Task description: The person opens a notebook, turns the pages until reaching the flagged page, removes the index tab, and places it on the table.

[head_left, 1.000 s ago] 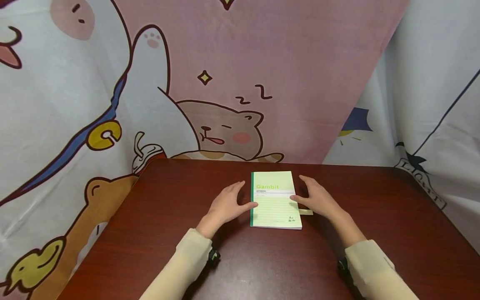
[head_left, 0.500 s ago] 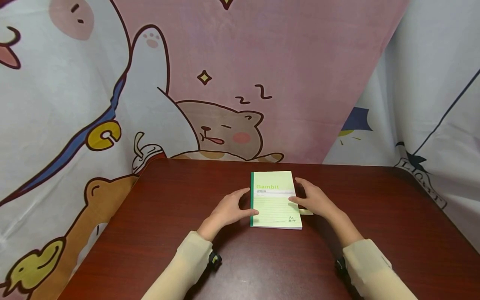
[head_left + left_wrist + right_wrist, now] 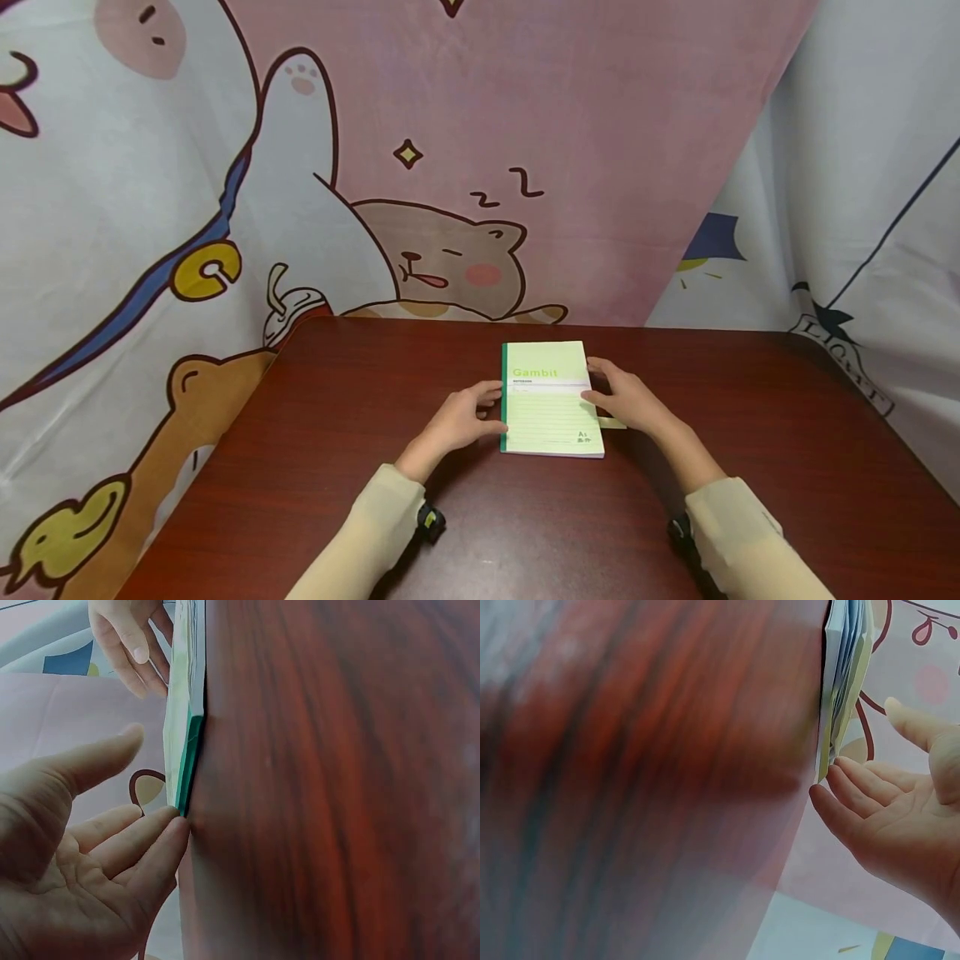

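Observation:
A pale green notebook [image 3: 551, 417], marked "Gambit" and with a dark green spine, lies flat on the table. My left hand [image 3: 452, 423] is at its spine; the left wrist view has the fingertips right at the green spine [image 3: 191, 754] and the thumb held up apart from the cover. On the opposite side is my right hand [image 3: 636, 402]. Its fingertips meet the page edges [image 3: 844, 682] in the right wrist view, while the thumb stands raised. Neither hand has its fingers closed round the notebook. A pale strip [image 3: 612, 423] sticks out from under the notebook's right edge.
The dark red-brown wooden table [image 3: 555, 525] carries the notebook near its back edge. Behind it hangs a pink and white cloth [image 3: 600, 167] with cartoon animals. More white cloth [image 3: 870, 167] hangs at the right. Dark bands with devices sit at both wrists.
My left hand has moved lower and closer to the spine, its fingers drawing in to the edge. The right hand has shifted slightly inward against the page edge. The notebook stays in place.

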Available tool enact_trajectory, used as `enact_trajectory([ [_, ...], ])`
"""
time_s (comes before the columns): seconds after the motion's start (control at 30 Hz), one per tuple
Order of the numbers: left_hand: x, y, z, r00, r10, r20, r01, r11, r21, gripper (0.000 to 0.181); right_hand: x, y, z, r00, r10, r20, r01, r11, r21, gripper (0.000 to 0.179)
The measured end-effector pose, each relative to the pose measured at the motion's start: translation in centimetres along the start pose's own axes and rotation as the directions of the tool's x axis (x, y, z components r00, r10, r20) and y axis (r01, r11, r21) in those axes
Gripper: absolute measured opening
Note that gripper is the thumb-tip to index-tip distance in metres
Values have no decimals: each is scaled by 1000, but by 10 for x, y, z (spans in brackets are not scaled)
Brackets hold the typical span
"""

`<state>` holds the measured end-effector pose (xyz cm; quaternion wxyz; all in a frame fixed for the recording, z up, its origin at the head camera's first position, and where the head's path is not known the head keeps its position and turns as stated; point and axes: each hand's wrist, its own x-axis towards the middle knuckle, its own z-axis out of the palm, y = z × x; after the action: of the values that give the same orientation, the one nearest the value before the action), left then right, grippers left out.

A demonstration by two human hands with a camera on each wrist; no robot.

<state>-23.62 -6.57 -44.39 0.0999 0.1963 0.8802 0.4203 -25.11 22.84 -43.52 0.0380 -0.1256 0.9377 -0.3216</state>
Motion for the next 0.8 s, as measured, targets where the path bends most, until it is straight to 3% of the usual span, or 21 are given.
enact_trajectory([
  [0.17,2,-2,1,1000,-9,3,9,999,-34,65,0,0,1,1000,10,17,-11,1000,21,63],
  [0.57,7,-5,6,994,-112,11,112,993,-39,69,1,1,2,1000,-10,-21,12,995,98,56],
  [0.8,7,-5,3,993,-112,25,113,992,-55,67,-1,0,0,997,-11,-77,25,985,173,53],
])
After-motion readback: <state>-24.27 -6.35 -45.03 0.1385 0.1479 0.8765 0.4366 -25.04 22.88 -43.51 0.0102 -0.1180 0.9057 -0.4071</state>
